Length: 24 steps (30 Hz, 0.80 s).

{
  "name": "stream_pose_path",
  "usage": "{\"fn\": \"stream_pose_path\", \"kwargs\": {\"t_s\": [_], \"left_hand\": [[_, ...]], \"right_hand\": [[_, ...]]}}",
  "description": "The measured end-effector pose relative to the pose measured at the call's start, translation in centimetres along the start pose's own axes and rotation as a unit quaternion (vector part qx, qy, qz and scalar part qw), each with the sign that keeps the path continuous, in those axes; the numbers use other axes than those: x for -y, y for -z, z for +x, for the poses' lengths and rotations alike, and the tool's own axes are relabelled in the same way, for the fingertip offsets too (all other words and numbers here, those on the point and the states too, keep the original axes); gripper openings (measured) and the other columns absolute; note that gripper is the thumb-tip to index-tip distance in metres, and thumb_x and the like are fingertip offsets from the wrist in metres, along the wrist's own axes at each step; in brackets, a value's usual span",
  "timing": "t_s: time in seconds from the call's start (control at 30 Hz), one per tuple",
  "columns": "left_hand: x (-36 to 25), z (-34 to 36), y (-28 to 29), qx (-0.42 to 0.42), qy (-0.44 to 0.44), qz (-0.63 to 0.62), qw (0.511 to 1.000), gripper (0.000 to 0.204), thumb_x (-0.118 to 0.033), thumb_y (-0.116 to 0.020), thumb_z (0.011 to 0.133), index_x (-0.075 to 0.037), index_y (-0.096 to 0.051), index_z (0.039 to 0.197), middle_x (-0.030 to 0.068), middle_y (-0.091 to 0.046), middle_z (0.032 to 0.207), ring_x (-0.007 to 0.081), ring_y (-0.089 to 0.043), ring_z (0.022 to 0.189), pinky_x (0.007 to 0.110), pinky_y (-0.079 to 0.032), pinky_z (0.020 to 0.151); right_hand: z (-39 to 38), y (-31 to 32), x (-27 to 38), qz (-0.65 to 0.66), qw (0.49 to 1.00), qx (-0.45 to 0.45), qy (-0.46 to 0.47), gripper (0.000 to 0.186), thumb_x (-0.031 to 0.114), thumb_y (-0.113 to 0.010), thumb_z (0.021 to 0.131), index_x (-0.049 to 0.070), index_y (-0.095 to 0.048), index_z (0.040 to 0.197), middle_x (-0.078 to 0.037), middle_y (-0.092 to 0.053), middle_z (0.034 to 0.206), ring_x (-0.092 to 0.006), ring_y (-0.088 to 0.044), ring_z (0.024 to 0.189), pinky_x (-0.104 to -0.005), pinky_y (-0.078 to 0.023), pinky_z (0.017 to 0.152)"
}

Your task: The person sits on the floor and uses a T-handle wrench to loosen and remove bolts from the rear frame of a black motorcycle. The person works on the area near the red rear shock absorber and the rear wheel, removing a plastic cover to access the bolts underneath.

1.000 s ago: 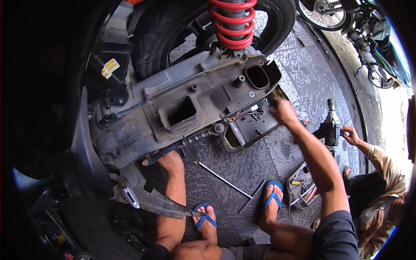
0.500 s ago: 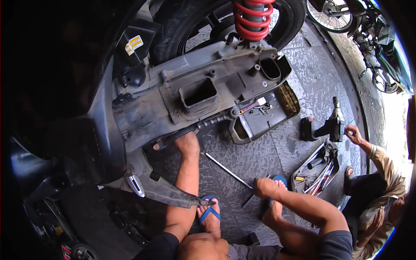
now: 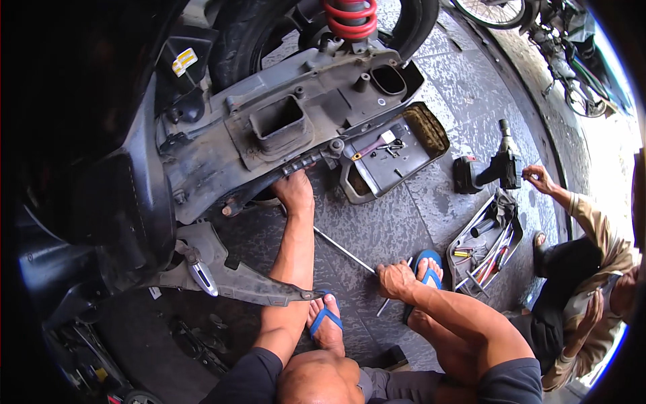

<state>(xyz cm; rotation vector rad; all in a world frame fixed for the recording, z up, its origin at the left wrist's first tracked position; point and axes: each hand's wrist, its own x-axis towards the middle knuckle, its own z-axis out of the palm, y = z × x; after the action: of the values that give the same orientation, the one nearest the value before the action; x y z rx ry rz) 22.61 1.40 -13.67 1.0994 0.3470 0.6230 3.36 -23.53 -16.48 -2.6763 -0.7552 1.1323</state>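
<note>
My left hand point(image 3: 293, 188) reaches under the grey plastic housing point(image 3: 208, 165) of the scooter, its fingertips hidden beside a dark hose. My right hand point(image 3: 397, 279) is closed on the handle of a long T-bar wrench point(image 3: 340, 248) lying diagonally low over the floor, near my blue sandal. Beside the housing, a shallow plastic tray point(image 3: 397, 172) holds a purple-handled tool point(image 3: 370, 147) and small loose parts. A red coil spring point(image 3: 350, 20) stands above the housing in front of a black tyre.
At right, a cordless impact wrench point(image 3: 498, 168) lies beside a tool tray point(image 3: 484, 249). A co-worker point(image 3: 592, 249) sits close on the right with one hand near that wrench. Parked two-wheelers point(image 3: 565, 74) stand beyond. A panel point(image 3: 229, 276) hangs over my left forearm.
My right hand has come down from beside the housing's tray onto the T-bar wrench. My left hand stays under the housing. The camera view has shifted slightly.
</note>
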Motion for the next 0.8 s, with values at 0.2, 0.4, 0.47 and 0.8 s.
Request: {"fn": "stream_pose_path", "kwargs": {"t_s": [0.2, 0.4, 0.47, 0.8], "left_hand": [[2.7, 1.5, 1.7, 0.000, -0.144, 0.156, 0.977, 0.015, 0.005, -0.056, 0.087, 0.006, -0.058, 0.102, 0.0129, -0.065, 0.093, 0.0193, -0.065, 0.072, 0.028, -0.057, 0.061], [1.7, 0.7, 1.9, -0.031, -0.019, 0.020, 0.999, 0.020, -0.006, -0.054, 0.090, 0.003, -0.056, 0.108, 0.0143, -0.065, 0.099, 0.0209, -0.065, 0.082, 0.030, -0.054, 0.071], [0.8, 0.9, 1.8, -0.040, 0.020, -0.115, 0.992, 0.033, -0.020, -0.056, 0.094, -0.002, -0.053, 0.121, 0.0126, -0.060, 0.118, 0.0224, -0.062, 0.102, 0.034, -0.052, 0.085], [0.8, 2.2, 0.5, 0.039, 0.055, -0.235, 0.970, 0.033, -0.023, -0.062, 0.091, -0.009, -0.057, 0.121, 0.0067, -0.059, 0.122, 0.0201, -0.057, 0.109, 0.039, -0.049, 0.092]], "right_hand": [[-1.9, 3.1, 0.7, 0.220, 0.975, -0.002, 0.026, 0.026, 0.021, -0.054, 0.085, 0.001, -0.049, 0.101, -0.026, -0.062, 0.071, -0.0453, -0.063, 0.070, -0.0520, -0.049, 0.064], [-3.9, 6.1, 1.5, 0.329, 0.943, -0.003, -0.039, 0.023, 0.021, -0.052, 0.085, 0.004, -0.055, 0.101, -0.023, -0.065, 0.082, -0.0433, -0.063, 0.083, -0.0482, -0.046, 0.078], [-4.2, 6.5, 1.7, 0.345, 0.937, -0.024, -0.049, 0.024, 0.021, -0.052, 0.085, 0.003, -0.056, 0.101, -0.022, -0.065, 0.081, -0.0401, -0.063, 0.081, -0.0456, -0.046, 0.079], [-4.7, 8.0, 3.5, 0.371, 0.925, -0.040, -0.068, 0.025, 0.022, -0.054, 0.087, -0.001, -0.056, 0.096, -0.025, -0.062, 0.074, -0.0418, -0.062, 0.073, -0.0471, -0.046, 0.070]]}}
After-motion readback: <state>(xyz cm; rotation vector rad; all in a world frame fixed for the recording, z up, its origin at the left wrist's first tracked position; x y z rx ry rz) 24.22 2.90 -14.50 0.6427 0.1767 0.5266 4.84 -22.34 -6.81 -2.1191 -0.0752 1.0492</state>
